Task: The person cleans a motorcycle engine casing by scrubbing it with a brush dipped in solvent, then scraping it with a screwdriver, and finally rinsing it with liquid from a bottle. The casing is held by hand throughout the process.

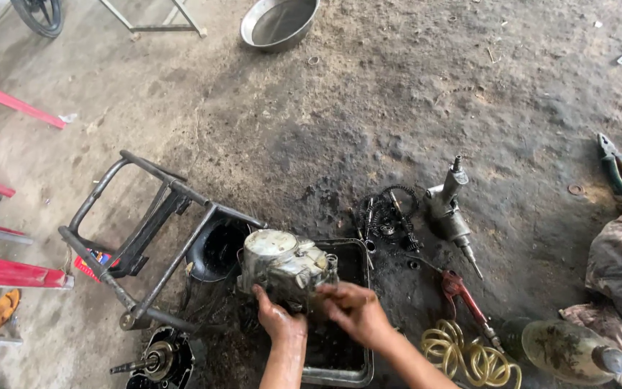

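Both hands grip a greasy engine case (286, 265), held over the far-left corner of a black oil tray (350, 317) on the floor. The left hand (276, 317) clamps its near underside, fingers curled on; the right hand (354, 308) presses its fingers on the right flank. The case lies just ahead of both, long axis running left to right. Just left stands a black metal stand (145, 230) (close enough to crowd); gears (386, 216), an air tool (449, 212) and a coiled yellow hose (469, 356) lie right.
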